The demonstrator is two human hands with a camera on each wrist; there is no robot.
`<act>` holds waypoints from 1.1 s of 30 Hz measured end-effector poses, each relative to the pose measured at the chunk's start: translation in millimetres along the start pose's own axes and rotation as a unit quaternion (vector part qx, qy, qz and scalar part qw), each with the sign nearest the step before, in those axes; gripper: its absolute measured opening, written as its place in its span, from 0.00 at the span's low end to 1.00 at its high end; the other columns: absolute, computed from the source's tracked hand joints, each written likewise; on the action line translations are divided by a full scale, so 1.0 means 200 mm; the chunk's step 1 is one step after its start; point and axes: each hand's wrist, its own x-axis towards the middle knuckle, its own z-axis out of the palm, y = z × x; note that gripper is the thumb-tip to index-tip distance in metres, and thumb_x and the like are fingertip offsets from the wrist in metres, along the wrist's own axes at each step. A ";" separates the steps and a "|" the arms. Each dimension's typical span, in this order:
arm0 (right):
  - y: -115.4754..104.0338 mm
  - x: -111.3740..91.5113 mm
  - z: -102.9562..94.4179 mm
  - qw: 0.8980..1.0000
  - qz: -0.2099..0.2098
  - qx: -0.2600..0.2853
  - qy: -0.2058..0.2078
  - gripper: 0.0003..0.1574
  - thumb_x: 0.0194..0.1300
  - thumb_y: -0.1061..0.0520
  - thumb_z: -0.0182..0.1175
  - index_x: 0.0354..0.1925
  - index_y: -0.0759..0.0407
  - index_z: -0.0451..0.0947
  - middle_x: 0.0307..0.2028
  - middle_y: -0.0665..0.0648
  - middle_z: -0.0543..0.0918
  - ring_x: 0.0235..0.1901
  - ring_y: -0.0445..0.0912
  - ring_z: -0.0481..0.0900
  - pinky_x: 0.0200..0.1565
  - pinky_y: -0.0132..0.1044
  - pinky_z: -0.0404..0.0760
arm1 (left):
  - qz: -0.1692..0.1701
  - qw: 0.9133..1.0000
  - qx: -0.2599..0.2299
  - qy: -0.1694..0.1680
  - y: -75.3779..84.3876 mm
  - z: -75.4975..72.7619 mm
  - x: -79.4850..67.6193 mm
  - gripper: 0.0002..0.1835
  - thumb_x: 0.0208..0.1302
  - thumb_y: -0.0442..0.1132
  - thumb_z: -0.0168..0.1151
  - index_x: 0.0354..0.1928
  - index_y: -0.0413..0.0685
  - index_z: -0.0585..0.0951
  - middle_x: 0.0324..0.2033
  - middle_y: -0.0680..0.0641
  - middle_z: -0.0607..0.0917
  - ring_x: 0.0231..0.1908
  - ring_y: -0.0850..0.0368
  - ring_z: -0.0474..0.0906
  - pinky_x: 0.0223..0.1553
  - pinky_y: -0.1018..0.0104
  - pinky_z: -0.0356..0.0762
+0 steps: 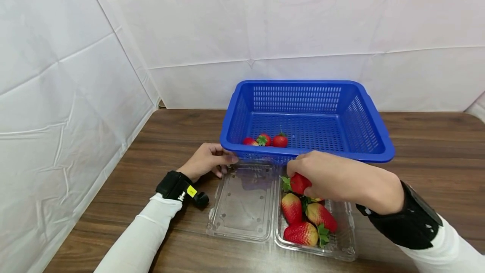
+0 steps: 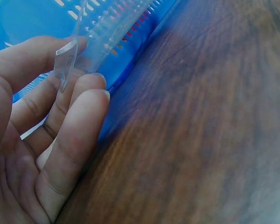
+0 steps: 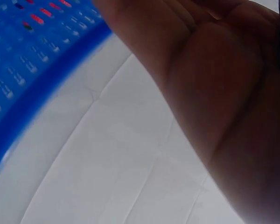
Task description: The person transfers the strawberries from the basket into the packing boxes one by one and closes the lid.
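A clear plastic clamshell box lies opened flat, its lid on the left and its tray on the right. At the lid's far left corner my left hand pinches the edge; the left wrist view shows the clear corner tab between thumb and fingers. Over the tray's far end, my right hand grips a red strawberry with green leaves. Several strawberries lie in the tray below it, one mostly hidden. The right wrist view shows mainly the dark palm, with no fruit visible.
Behind the clamshell stands a blue perforated basket, its front rim close to both hands. Inside, at its front left, lie three red strawberries. The wooden table meets white sheeting at the back and left.
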 end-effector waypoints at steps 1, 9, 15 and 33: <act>0.00 0.00 0.00 1.000 0.000 -0.002 -0.001 0.18 0.50 0.66 0.71 0.39 0.54 0.77 0.33 0.48 0.79 0.31 0.41 0.74 0.32 0.37 0.80 | 0.000 1.000 0.000 0.000 0.00 0.00 0.00 0.13 0.61 0.38 0.67 0.43 0.36 0.83 0.24 0.45 0.83 0.22 0.55 0.78 0.20 0.69 0.82; 0.00 0.03 0.04 1.000 -0.001 0.002 -0.011 0.15 0.50 0.66 0.70 0.35 0.54 0.77 0.29 0.47 0.77 0.28 0.41 0.72 0.28 0.35 0.77 | 0.000 1.000 0.005 -0.001 0.00 0.00 0.00 0.13 0.61 0.39 0.67 0.44 0.36 0.83 0.25 0.46 0.83 0.23 0.55 0.78 0.20 0.69 0.82; 0.00 0.04 0.06 1.000 -0.006 -0.004 -0.010 0.16 0.50 0.66 0.71 0.36 0.55 0.77 0.29 0.48 0.78 0.28 0.42 0.73 0.28 0.35 0.78 | -0.001 1.000 0.003 0.001 0.00 0.00 0.00 0.13 0.61 0.38 0.67 0.44 0.36 0.83 0.25 0.46 0.83 0.22 0.55 0.78 0.20 0.69 0.82; 0.00 0.04 0.06 1.000 0.008 -0.002 -0.017 0.14 0.51 0.67 0.70 0.33 0.54 0.76 0.28 0.48 0.76 0.27 0.41 0.71 0.26 0.34 0.75 | 0.003 1.000 0.003 -0.004 0.00 -0.01 0.00 0.13 0.61 0.39 0.67 0.44 0.38 0.83 0.25 0.45 0.84 0.23 0.54 0.79 0.21 0.68 0.83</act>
